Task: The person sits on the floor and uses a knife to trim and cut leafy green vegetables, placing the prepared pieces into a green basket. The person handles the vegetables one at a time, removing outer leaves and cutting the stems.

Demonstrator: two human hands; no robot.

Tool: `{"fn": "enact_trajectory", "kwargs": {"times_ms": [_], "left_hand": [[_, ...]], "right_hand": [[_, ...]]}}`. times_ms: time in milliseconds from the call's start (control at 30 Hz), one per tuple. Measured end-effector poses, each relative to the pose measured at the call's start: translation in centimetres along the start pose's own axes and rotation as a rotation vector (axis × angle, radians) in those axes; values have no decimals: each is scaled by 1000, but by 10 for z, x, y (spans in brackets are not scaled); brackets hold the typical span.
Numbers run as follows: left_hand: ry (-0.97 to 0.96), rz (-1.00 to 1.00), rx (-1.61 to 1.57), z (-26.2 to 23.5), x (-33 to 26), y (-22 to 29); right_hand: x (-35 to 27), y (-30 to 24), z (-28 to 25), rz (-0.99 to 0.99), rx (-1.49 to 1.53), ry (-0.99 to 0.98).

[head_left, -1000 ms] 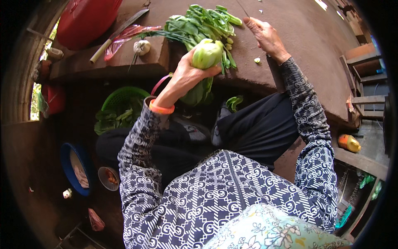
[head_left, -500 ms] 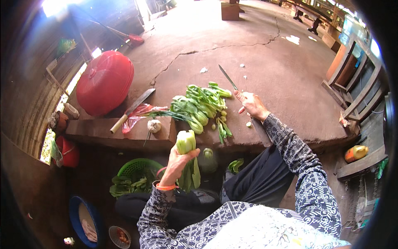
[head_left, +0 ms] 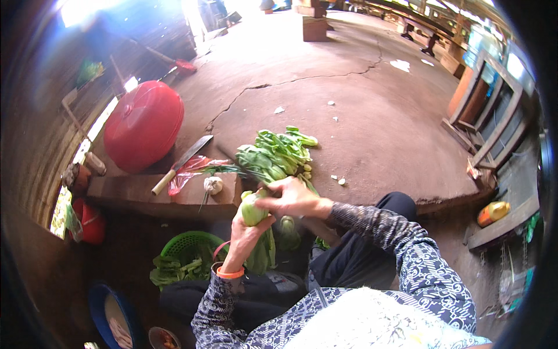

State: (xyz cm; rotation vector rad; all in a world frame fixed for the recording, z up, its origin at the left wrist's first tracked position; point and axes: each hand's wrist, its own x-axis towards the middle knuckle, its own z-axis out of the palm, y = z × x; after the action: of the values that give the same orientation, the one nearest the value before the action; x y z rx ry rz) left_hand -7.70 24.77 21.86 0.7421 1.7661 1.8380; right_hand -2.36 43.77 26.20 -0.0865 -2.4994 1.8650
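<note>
My left hand (head_left: 245, 231) is closed around a head of bok choy (head_left: 254, 210), pale base up and leaves hanging below. Against that base are the fingers of my right hand (head_left: 296, 199), smeared by motion. Under the right hand shows part of a knife (head_left: 321, 230), its blade pointing down and its grip hidden in the hand. Just beyond, a pile of bok choy (head_left: 273, 154) lies on the raised floor's edge. To its left are scallions (head_left: 224, 168), a garlic bulb (head_left: 213, 185), a pink plastic bag (head_left: 189, 174) and a second knife (head_left: 183, 163) with a wooden handle.
A green basket (head_left: 174, 241) of leaves sits low by my left knee, near a blue basin (head_left: 96, 314) and a small bowl (head_left: 156, 333). A big red domed object (head_left: 142, 125) stands at left. At right are a wooden frame (head_left: 497, 134) and a yellow bottle (head_left: 494, 214).
My right hand has come down and left with the knife, from beside the pile to the bok choy head in my left hand. The left hand keeps its grip.
</note>
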Motion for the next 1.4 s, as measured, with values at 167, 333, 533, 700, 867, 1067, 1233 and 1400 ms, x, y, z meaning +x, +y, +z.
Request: {"fn": "enact_trajectory", "kwargs": {"times_ms": [167,333,533,700,867,1067,1233,1400], "left_hand": [[94,-102,66,-8,-5,-4],[94,-106,-23,-15,-7,-11],[49,-63,53,-13,-6,-17],[18,-66,47,-11,-6,-18],[27,30,222,-4,-1,-12],[85,154,379,-10,-4,-8],[-12,98,110,-36,-26,9],[-62,-220,287,-70,-68,22]], "right_hand": [[7,7,-1,-239,-132,105],[27,29,-68,-280,-614,603],[25,59,-110,-103,-729,684],[22,47,-106,-74,-688,709],[7,20,-39,127,169,156],[25,14,34,-198,298,-134],[34,-5,45,-138,401,-197],[29,-30,54,-181,284,-230]]}}
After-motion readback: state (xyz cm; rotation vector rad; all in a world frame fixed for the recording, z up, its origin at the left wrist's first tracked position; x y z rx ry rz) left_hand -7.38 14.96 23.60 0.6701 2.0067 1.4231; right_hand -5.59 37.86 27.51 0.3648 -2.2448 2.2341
